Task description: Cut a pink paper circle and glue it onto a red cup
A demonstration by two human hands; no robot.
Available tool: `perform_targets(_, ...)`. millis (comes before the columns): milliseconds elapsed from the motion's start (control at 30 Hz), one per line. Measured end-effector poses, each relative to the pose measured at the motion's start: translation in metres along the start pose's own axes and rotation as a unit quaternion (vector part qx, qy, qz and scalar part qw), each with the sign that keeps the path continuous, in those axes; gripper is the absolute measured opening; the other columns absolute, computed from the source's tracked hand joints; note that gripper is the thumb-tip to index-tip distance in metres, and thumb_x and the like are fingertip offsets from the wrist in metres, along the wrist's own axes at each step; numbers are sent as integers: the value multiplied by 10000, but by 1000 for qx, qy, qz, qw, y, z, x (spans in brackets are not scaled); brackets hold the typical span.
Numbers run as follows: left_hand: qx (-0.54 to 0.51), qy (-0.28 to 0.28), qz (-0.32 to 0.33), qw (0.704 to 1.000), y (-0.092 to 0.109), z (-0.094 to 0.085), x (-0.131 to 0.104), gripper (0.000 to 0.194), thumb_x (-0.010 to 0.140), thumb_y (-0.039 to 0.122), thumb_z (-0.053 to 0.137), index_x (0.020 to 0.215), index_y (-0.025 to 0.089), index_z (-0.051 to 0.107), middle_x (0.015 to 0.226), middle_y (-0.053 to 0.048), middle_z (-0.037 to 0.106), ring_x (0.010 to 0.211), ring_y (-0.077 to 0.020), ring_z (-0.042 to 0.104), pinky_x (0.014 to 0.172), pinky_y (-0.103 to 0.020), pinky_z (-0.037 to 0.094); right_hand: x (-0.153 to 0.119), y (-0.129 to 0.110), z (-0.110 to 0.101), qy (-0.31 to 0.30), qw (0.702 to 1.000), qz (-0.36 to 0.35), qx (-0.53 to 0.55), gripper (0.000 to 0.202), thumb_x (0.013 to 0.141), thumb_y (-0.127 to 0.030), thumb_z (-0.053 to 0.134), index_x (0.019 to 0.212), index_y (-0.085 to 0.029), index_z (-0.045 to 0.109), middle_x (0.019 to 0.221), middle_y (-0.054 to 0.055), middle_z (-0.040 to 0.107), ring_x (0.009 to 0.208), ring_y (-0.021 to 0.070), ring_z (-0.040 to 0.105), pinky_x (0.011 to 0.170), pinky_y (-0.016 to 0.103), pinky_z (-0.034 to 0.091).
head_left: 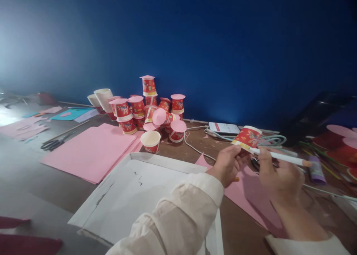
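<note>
A red patterned paper cup [248, 136] with a yellow band is gripped by my left hand [227, 164], whose fingers close on its lower edge. My right hand [279, 173] holds a white marker [281, 157], its tip at the cup's lower edge. Beneath both hands lies pink paper [251, 195] on the brown table. An orange object, mostly hidden, pokes out beside my left palm. Left of my hands, an upright open cup [151, 141] stands in front of several red cups [122, 110] topped with pink paper discs.
A white tray [156, 180] lies under my left forearm. Pink sheets [95, 147], scissors [52, 143] and teal paper [71, 114] are at the left. Behind the held cup are a phone [224, 128] and cables. A purple tube [317, 170] and more cups [341, 143] sit at the right.
</note>
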State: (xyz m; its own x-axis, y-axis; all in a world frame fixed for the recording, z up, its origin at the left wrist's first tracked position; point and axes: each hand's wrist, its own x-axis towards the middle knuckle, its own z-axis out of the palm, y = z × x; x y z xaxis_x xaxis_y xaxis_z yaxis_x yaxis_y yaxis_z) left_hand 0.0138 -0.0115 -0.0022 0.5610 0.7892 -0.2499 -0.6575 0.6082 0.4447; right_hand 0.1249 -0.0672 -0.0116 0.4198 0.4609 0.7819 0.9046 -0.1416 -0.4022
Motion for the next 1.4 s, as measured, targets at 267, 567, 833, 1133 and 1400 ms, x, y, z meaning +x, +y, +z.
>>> perform_targets(267,6,16,-4,1000,1,0,2,58,890,170,691,908,137,735,848,-86,742,802,-182,724,978,-335,571,-1,3,-1,-13,1000,0,6,497,988,-516,515,979,-120,816,855,181,791,857,322,746,815,431,553)
perform_targets(567,-1,-15,19,1000,-2,-2,3,38,857,169,715,877,139,727,826,-84,730,813,-180,706,1003,-339,563,-3,-5,-5,-36,999,15,18,492,1007,-552,496,1014,-170,805,871,168,804,942,364,750,806,436,538)
perform_targets(833,-12,0,-5,1000,1,0,2,96,908,127,637,895,121,732,818,-81,719,756,-165,694,962,-327,567,-1,-3,-4,-33,999,26,12,498,987,-547,496,992,-158,806,861,177,793,932,367,744,802,439,536)
perform_targets(1133,-18,13,-7,1000,1,1,1,106,913,114,624,879,126,724,811,-81,718,757,-164,698,934,-315,567,-4,-2,-3,-25,1000,9,10,467,1005,-519,502,1014,-164,806,895,168,817,927,362,769,818,448,563)
perform_targets(1400,-17,4,3,1000,2,1,1,43,874,145,691,860,126,727,806,-81,711,755,-173,687,966,-332,560,-3,1,-1,-21,1000,16,15,484,979,-535,516,1002,-154,815,887,168,810,934,356,760,821,446,562)
